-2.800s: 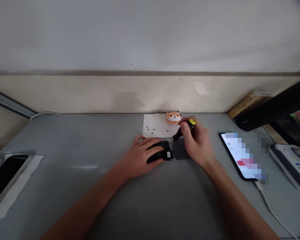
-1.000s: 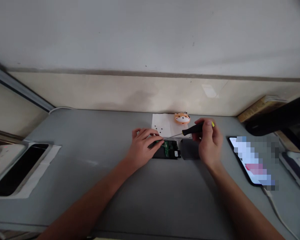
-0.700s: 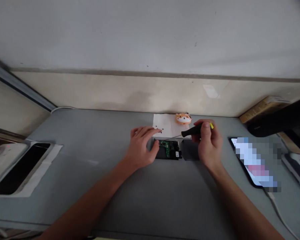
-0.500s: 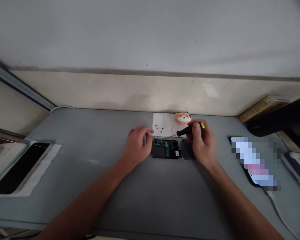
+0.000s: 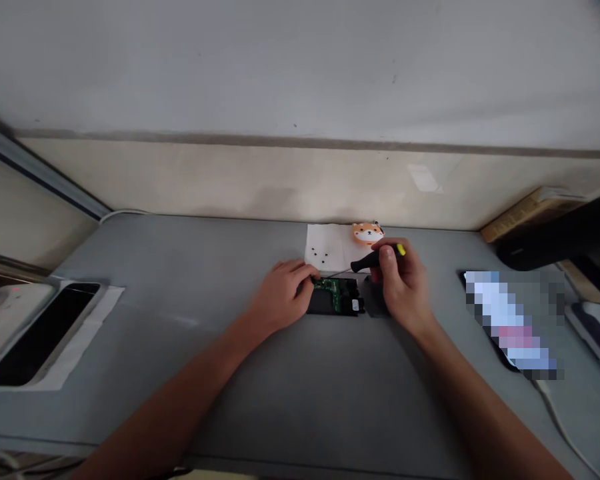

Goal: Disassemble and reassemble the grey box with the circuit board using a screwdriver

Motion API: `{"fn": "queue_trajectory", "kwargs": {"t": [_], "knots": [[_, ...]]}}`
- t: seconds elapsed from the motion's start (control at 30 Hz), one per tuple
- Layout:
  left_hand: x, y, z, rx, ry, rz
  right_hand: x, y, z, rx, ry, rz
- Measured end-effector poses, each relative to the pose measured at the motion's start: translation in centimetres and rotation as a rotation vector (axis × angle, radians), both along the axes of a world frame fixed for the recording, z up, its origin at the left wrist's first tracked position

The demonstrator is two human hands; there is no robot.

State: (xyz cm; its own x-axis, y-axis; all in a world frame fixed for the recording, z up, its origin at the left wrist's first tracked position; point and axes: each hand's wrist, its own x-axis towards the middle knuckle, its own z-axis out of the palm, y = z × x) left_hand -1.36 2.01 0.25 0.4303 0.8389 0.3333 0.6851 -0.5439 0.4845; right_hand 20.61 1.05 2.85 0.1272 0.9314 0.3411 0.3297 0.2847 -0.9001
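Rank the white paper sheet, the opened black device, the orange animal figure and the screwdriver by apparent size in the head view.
Largest to smallest:
1. white paper sheet
2. opened black device
3. screwdriver, partly hidden by the right hand, so its rank is unsure
4. orange animal figure

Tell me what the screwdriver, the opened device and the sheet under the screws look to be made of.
Screwdriver: black handle with yellow cap, probably plastic; thin shaft, likely metal. Opened device: matte black shell, apparently plastic, around a green circuit board. Sheet: white, thin and flat, looks like paper or tissue.
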Motion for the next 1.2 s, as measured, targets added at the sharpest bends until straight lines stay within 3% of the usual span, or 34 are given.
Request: {"fn": "queue_trajectory", "kwargs": {"t": [1.2], "knots": [[0.12,0.01,-0.2,0.028,-0.008,0.0,-0.35,-0.52,0.6,0.031,-0.066,0.013]]}}
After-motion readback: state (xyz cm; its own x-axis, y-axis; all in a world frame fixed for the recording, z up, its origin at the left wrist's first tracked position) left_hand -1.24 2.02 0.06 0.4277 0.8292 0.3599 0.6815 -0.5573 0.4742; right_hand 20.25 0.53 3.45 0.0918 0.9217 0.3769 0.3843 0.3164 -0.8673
